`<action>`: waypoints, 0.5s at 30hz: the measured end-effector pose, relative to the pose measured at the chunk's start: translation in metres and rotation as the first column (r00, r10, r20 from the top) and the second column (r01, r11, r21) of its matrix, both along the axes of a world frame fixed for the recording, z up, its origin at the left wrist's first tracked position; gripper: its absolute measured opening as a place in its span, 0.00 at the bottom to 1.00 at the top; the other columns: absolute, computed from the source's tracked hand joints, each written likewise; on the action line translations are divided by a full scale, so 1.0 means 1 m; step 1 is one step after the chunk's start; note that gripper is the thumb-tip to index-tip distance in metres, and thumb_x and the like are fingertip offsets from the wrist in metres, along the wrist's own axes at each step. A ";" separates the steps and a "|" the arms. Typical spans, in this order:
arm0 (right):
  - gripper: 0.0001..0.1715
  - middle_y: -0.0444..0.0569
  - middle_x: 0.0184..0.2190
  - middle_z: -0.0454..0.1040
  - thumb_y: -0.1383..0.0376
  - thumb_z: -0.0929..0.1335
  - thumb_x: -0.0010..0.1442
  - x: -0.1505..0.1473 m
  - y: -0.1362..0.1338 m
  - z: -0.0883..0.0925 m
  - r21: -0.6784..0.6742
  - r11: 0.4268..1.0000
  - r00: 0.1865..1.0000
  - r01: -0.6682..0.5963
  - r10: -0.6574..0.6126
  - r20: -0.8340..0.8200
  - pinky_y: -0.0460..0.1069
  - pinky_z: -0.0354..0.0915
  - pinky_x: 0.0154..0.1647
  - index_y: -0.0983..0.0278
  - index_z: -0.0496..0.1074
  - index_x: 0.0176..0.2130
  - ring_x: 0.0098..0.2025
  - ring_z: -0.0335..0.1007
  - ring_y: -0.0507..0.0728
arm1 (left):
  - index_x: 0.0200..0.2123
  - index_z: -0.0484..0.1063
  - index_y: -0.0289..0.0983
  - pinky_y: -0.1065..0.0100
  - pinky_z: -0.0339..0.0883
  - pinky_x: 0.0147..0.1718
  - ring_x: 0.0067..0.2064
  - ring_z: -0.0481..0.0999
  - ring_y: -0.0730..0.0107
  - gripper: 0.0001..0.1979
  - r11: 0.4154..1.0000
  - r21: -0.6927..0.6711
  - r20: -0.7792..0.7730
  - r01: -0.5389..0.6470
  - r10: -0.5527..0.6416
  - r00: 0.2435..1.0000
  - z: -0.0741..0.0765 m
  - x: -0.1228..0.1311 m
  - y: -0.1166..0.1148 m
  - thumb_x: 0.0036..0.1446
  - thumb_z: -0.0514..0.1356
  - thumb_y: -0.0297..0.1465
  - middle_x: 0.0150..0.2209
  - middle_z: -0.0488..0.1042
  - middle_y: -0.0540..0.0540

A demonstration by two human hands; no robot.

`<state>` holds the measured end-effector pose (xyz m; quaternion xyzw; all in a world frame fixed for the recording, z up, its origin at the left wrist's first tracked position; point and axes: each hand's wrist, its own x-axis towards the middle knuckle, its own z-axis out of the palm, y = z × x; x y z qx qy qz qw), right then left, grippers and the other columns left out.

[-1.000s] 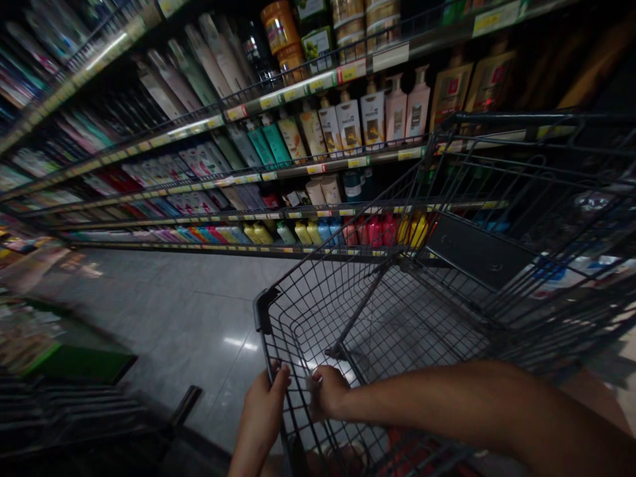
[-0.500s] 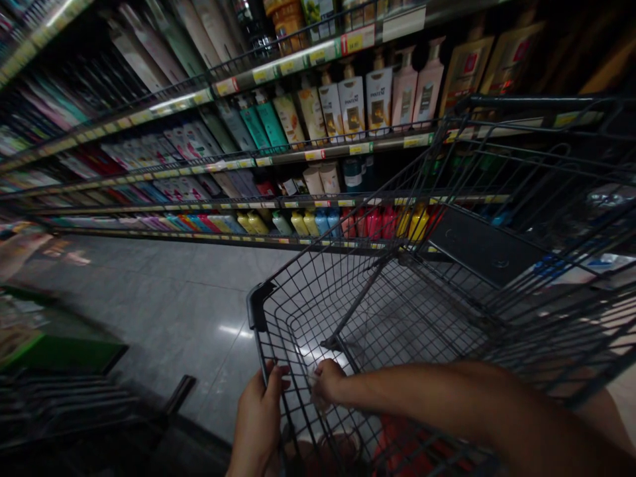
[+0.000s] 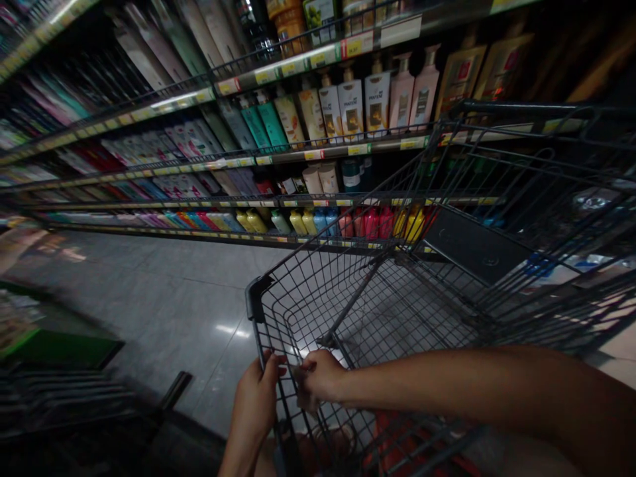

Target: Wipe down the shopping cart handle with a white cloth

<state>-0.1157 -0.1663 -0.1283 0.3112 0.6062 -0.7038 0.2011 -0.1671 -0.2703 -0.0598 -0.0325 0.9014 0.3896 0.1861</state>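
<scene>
A dark wire shopping cart [image 3: 348,291] stands in front of me, its near end under my hands. My left hand [image 3: 256,397] is closed round the cart's rim, fingers over the top wire and thumb on the inner side. My right hand [image 3: 322,376] reaches across the basket from the right, its fingers closed on a crumpled greyish cloth [image 3: 307,396] against the wires at this end. The cloth's exact kind cannot be made out. The two hands are close together but apart.
Shelves of shampoo bottles [image 3: 350,106] run along the far side of the aisle. A dark flap [image 3: 477,245] sits at the cart's right end. A green-sided bin [image 3: 64,348] and dark stacked crates [image 3: 64,404] stand at left. Grey tiled floor [image 3: 199,285] lies between.
My right hand has shifted a little left with the cloth, closer to my left hand. My left hand keeps its hold on the rim, moving only slightly in view.
</scene>
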 end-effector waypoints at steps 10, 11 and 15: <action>0.13 0.37 0.21 0.68 0.74 0.71 0.42 -0.001 0.006 -0.006 0.021 0.997 0.995 0.069 -0.070 0.067 0.42 0.57 0.20 0.63 0.69 0.30 0.20 0.65 0.48 | 0.29 0.69 0.37 0.52 0.71 0.39 0.37 0.79 0.49 0.25 0.999 -0.027 -0.014 0.024 -0.024 1.000 0.004 0.001 0.003 0.39 0.49 0.52 0.35 0.79 0.33; 0.10 0.37 0.20 0.68 0.72 0.71 0.43 0.000 0.001 -0.010 -0.009 0.997 0.994 0.080 -0.079 0.074 0.42 0.58 0.21 0.63 0.68 0.29 0.20 0.65 0.49 | 0.29 0.70 0.37 0.52 0.71 0.39 0.37 0.79 0.49 0.25 1.000 -0.022 -0.013 0.016 -0.017 1.000 0.004 0.001 0.003 0.39 0.49 0.52 0.36 0.79 0.33; 0.05 0.39 0.15 0.64 0.67 0.67 0.50 0.002 -0.016 -0.026 -0.074 0.991 0.988 0.107 -0.098 0.117 0.44 0.58 0.21 0.63 0.66 0.24 0.19 0.64 0.51 | 0.30 0.71 0.36 0.51 0.71 0.39 0.36 0.78 0.49 0.26 1.000 0.008 -0.024 -0.008 0.008 1.000 0.002 0.002 0.001 0.39 0.50 0.52 0.35 0.79 0.34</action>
